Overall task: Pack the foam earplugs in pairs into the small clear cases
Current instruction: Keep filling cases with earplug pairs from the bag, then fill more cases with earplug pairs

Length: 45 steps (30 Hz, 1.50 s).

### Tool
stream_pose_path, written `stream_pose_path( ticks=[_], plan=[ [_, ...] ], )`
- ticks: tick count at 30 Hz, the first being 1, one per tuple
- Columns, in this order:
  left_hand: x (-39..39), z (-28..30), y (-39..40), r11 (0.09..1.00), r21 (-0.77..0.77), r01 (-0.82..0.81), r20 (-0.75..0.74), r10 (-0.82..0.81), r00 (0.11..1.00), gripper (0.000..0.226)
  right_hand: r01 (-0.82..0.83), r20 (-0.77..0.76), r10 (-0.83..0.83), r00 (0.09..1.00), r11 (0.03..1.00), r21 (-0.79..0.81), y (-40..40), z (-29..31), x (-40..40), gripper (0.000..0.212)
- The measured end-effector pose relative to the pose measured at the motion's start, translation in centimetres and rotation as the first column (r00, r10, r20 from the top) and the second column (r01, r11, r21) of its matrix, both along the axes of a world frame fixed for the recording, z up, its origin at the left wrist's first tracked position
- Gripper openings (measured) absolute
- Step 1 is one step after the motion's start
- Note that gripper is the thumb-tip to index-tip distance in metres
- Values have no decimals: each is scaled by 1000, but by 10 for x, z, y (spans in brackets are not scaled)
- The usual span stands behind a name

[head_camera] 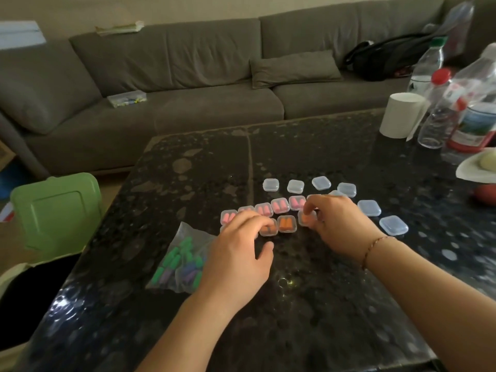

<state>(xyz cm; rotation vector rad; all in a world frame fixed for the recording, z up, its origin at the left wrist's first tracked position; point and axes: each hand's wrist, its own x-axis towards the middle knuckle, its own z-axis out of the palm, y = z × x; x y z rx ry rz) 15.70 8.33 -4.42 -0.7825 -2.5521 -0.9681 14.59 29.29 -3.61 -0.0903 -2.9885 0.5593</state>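
Right hand (pixel 336 226) is pinching an orange-filled case (pixel 306 218) at its edges; left hand (pixel 239 253) is resting curled fingertips on another, grip unclear. Bagged earplugs (pixel 179 260) are lying just left of it on the worktop (pixel 295 304). Cases look light, stiff, slippery; foam plugs soft, squashable.

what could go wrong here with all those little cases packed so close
The left hand and right hand both work over the tight rows of filled cases, so a finger could nudge a neighbour out of line. The left wrist sits beside the bag of green and purple earplugs and might push it toward the table edge.
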Motion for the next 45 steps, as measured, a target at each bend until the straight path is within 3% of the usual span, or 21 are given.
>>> stream_pose_path(
  ticks=[6, 9, 13, 18, 23, 26, 28, 31, 32, 34, 36, 40, 45],
  plan=[
    [0, -1, 2, 1000, -4, 8, -9, -8, 1000, 27, -57, -51, 58, 997, 998, 10, -1, 1, 0, 10],
    [1, -1, 2, 999, 27, 28, -18, -27, 999, 26, 100, -112, -89, 990, 991, 94, 10, 10, 5, 15],
    [2, 0, 2, 999, 14, 43, -20, -43, 999, 26, 397, -118, -379, 918, 893, 211, 40, 17, 13, 26],
    [4, 1, 4, 997, -7, 80, 5, -80, 997, 29, 455, 34, -491, 871, 830, 322, 52, 12, 19, 53],
    [9, 2, 5, 995, -24, 100, -9, -101, 995, 28, 472, -43, -480, 876, 838, 272, 51, 8, 21, 35],
    [12, 4, 7, 986, 119, 116, 43, -122, 992, 23, 372, -123, -356, 926, 916, 148, 47, 13, 20, 32],
    [15, 11, 11, 928, 364, 75, 257, -178, 950, 15, 144, -229, -152, 961, 988, -50, 36, 24, 23, 35],
    [18, 28, 14, 740, 658, -138, 613, -420, 669, 29, -304, -352, 202, 914, 916, -263, 4, 44, 38, 42],
    [19, 32, 13, 698, 692, -185, 652, -494, 576, 38, -398, -360, 285, 889, 869, -295, -6, 47, 42, 44],
    [18, 36, 7, 629, 740, -237, 653, -588, 478, 48, -500, -332, 392, 858, 783, -370, -22, 51, 47, 47],
    [16, 37, -1, 550, 789, -275, 609, -640, 468, 46, -534, -305, 440, 845, 731, -425, -33, 55, 48, 48],
    [12, 40, -16, 422, 851, -312, 525, -682, 509, 42, -556, -392, 415, 821, 738, -383, -49, 59, 47, 46],
    [12, 42, -34, 385, 871, -306, 492, -686, 536, 44, -561, -484, 385, 786, 774, -294, -64, 55, 44, 35]
  ],
)
